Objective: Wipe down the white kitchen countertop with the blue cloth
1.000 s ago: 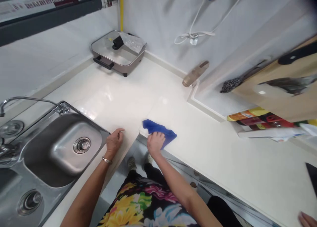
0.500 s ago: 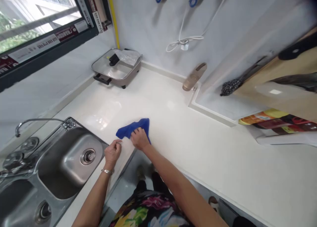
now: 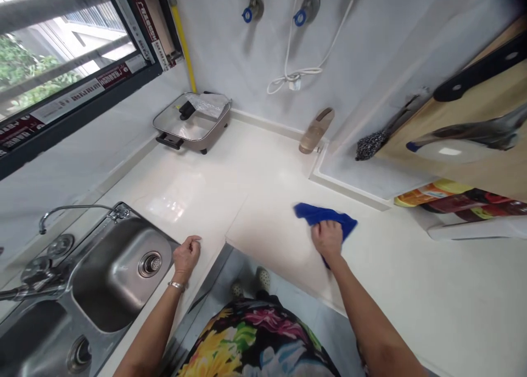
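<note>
Right of the sink (image 3: pixel 123 264), I see the right hand (image 3: pixel 328 240) clutch a blue cloth (image 3: pixel 325 214) on the worktop (image 3: pixel 263 174); just beside the sink, the left hand (image 3: pixel 186 254) curls, its grip narrow.

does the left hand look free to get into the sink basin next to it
Probably yes: the left hand is beside the sink basin, seems to hold nothing, and nothing visible blocks it; the blue cloth is under the right hand.

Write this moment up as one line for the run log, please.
right hand: gripping blue cloth on counter | left hand: loosely curled beside sink | nearby: lidded pan in far corner
</note>
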Action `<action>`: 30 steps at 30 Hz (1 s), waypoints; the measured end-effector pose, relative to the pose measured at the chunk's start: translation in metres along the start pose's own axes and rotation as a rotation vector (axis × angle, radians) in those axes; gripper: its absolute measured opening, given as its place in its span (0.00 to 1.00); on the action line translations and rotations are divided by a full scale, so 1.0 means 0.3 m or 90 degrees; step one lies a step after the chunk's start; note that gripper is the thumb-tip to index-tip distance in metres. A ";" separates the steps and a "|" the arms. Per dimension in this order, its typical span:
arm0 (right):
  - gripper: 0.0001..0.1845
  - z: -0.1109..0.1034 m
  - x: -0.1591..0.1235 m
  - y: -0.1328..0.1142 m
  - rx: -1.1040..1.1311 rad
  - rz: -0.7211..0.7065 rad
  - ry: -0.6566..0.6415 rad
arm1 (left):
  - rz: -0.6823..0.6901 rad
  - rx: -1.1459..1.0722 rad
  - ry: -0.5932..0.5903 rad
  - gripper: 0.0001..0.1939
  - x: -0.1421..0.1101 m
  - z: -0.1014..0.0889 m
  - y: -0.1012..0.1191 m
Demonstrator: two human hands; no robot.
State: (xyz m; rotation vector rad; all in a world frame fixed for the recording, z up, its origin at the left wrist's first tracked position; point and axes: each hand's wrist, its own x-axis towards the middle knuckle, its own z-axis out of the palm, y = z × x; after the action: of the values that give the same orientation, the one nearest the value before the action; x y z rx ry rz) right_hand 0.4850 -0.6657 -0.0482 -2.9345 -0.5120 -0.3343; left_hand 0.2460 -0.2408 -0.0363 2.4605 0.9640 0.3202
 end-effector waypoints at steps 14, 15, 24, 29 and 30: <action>0.09 0.023 -0.173 -0.283 0.048 -0.179 -0.099 | -0.019 0.024 0.008 0.17 -0.003 -0.013 0.007; 0.08 0.024 -0.122 -0.300 0.060 -0.185 -0.100 | -0.016 0.026 0.012 0.17 -0.003 -0.012 0.004; 0.11 0.123 0.409 -0.297 0.088 -0.136 -0.042 | -0.010 0.025 0.028 0.16 0.005 -0.013 -0.011; 0.13 0.188 0.625 -0.280 0.093 -0.115 -0.030 | -0.023 0.033 0.024 0.14 0.011 -0.018 -0.008; 0.13 0.200 0.661 -0.278 0.093 -0.107 -0.029 | -0.023 0.032 0.027 0.14 0.012 -0.018 -0.008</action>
State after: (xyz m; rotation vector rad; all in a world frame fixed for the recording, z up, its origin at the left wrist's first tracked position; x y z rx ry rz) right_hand 0.6493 -0.5146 -0.0496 -2.7703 -0.7588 -0.2389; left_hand 0.2453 -0.2349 -0.0326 2.4881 1.0451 0.3402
